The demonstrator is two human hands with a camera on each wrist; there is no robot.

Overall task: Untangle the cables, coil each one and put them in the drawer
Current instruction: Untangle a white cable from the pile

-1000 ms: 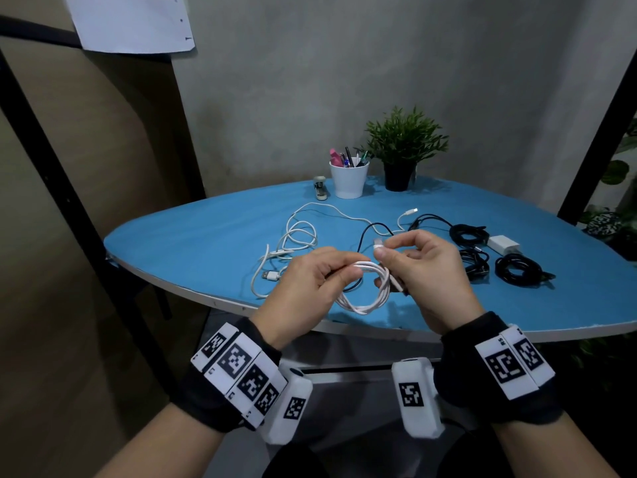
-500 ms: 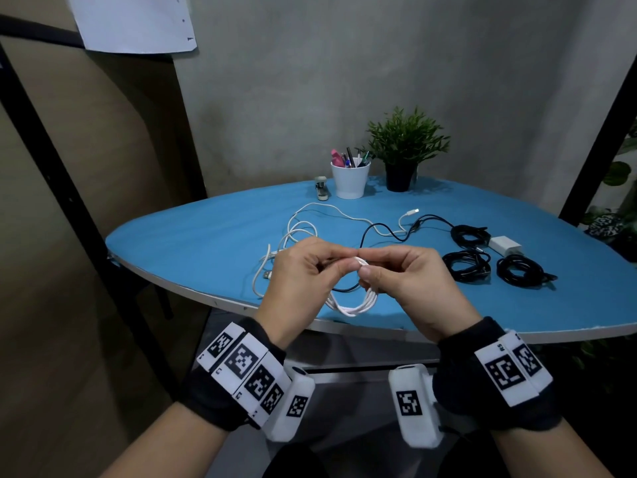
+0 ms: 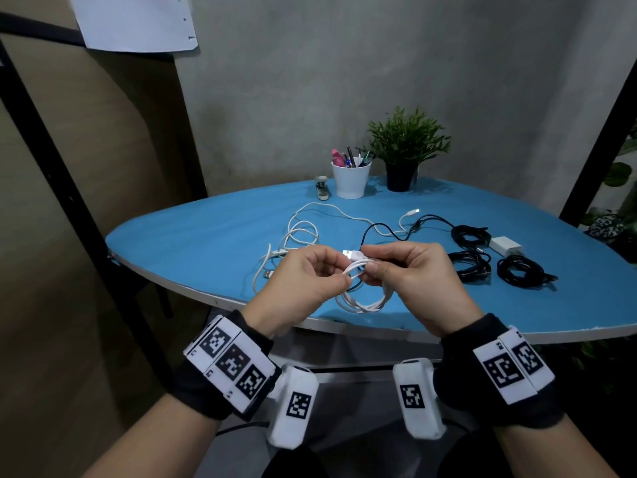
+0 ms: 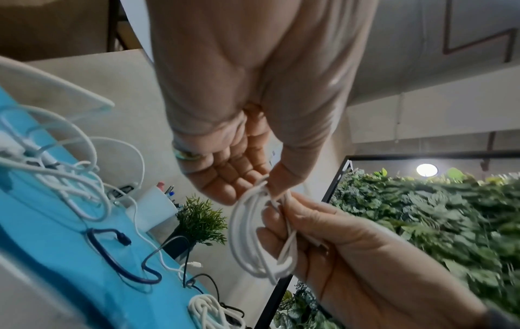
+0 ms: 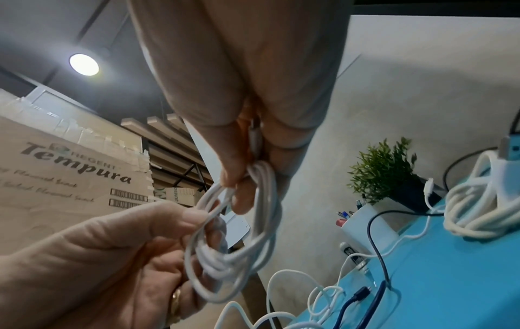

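A small coil of white cable [image 3: 362, 303] hangs between both hands above the near edge of the blue table [image 3: 206, 243]. My left hand [image 3: 310, 281] pinches the coil at its top left, thumb against fingers [image 4: 247, 191]. My right hand [image 3: 403, 270] pinches its top right, with the white USB plug [image 3: 351, 254] sticking out leftward. The same coil [image 5: 239, 244] shows in the right wrist view. On the table lie a loose white cable [image 3: 303, 232], a loose black cable [image 3: 382, 232] and three coiled black cables [image 3: 520, 272]. No drawer is in view.
A white charger block [image 3: 505, 244] lies among the black coils. At the back stand a white pen cup [image 3: 351, 179], a potted plant [image 3: 405, 150] and a small stapler [image 3: 322, 188]. Black frame posts rise at both sides.
The hands have stayed together over the table edge. The plug end now shows between them at the top of the coil, and the coil hangs lower beneath the fingers.
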